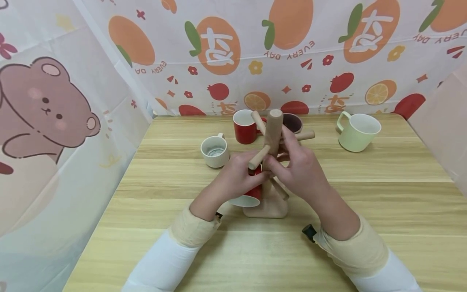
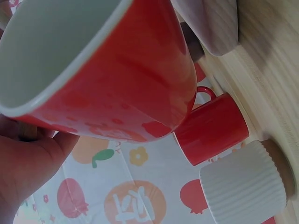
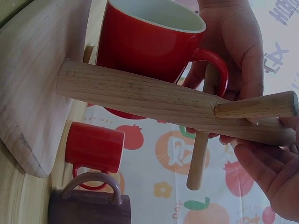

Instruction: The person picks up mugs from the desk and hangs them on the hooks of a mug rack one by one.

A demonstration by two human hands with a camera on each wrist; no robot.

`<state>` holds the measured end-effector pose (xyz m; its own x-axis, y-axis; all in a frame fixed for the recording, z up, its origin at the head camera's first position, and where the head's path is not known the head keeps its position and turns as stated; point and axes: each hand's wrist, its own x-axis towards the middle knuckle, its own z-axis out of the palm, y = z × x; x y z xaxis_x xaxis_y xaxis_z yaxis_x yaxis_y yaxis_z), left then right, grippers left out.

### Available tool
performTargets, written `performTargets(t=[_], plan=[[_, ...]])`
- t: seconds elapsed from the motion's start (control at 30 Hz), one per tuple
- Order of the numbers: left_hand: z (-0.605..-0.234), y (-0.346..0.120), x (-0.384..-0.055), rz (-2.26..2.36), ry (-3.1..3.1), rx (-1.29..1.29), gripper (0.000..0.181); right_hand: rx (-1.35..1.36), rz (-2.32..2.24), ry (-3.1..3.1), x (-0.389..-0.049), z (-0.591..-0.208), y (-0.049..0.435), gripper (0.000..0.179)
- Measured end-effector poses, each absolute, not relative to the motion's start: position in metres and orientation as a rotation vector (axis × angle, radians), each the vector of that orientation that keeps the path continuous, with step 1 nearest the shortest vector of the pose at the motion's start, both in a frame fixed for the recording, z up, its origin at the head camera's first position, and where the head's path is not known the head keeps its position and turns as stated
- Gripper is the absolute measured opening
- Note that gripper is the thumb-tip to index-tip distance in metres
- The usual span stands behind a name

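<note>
A wooden mug tree (image 1: 274, 132) with several pegs stands on the table between both hands. A red mug (image 3: 145, 46) with a white inside hangs on its left side, tilted, its handle looped over a peg in the right wrist view. My left hand (image 1: 240, 174) is beside that handle, its fingers and thumb curled round the peg and post. The mug's open mouth faces the camera in the left wrist view. Higher on the post, my right hand (image 1: 300, 168) grips the wood between thumb and fingers. Pegs and the post partly hide both hands' fingertips.
Behind the mug tree stand another red mug (image 1: 245, 132) and a dark mug (image 1: 293, 122), partly hidden. A white ribbed cup (image 1: 215, 156) is at left, a pale green mug (image 1: 359, 134) at back right. A fruit-printed curtain (image 1: 255, 89) borders the table's far edge.
</note>
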<state>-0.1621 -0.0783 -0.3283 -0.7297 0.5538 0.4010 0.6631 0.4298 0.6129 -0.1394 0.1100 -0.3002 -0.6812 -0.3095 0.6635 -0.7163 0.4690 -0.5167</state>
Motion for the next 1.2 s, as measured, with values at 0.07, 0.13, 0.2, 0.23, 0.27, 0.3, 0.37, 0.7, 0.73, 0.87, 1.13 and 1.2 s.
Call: performTargets(t=[0.07,0.13,0.2,0.23,0.27,0.3,0.37,0.7,0.73,0.87,1.13,1.2], plan=[[-0.328,-0.078,-0.162,-1.184,-2.537,-1.083,0.029,0.852,1.114,-2.229,-0.14,-0.3,0.11,0.061],[-0.327,-0.077,-0.162,-1.189,-2.539,-1.08,0.028,0.854,1.11,-2.223,-0.14,-0.3,0.11,0.061],[-0.327,-0.077,-0.162,-1.199,-2.539,-1.078,0.027,0.855,1.103,-2.219,-0.14,-0.3,0.11,0.061],[-0.327,-0.077,-0.162,-1.203,-2.539,-1.078,0.026,0.855,1.099,-2.218,-0.14,-0.3,0.11,0.062],[-0.326,-0.077,-0.162,-1.208,-2.538,-1.08,0.026,0.854,1.095,-2.218,-0.14,-0.3,0.11,0.062],[-0.326,-0.077,-0.162,-1.211,-2.537,-1.082,0.027,0.854,1.093,-2.217,-0.14,-0.3,0.111,0.063],[-0.327,-0.077,-0.162,-1.216,-2.535,-1.083,0.03,0.855,1.089,-2.219,-0.14,-0.301,0.111,0.063],[-0.329,-0.078,-0.162,-1.21,-2.513,-1.1,0.034,0.861,0.951,-2.246,-0.142,-0.3,0.118,0.069],[-0.329,-0.078,-0.162,-1.207,-2.513,-1.101,0.033,0.863,0.929,-2.239,-0.143,-0.3,0.12,0.069],[-0.329,-0.078,-0.162,-1.204,-2.518,-1.1,0.031,0.869,0.861,-2.196,-0.146,-0.298,0.129,0.068],[-0.33,-0.078,-0.161,-1.198,-2.541,-1.073,0.034,0.911,0.89,-2.143,-0.152,-0.292,0.149,0.06],[-0.33,-0.078,-0.161,-1.196,-2.546,-1.065,0.034,0.907,0.915,-2.121,-0.154,-0.292,0.156,0.066]])
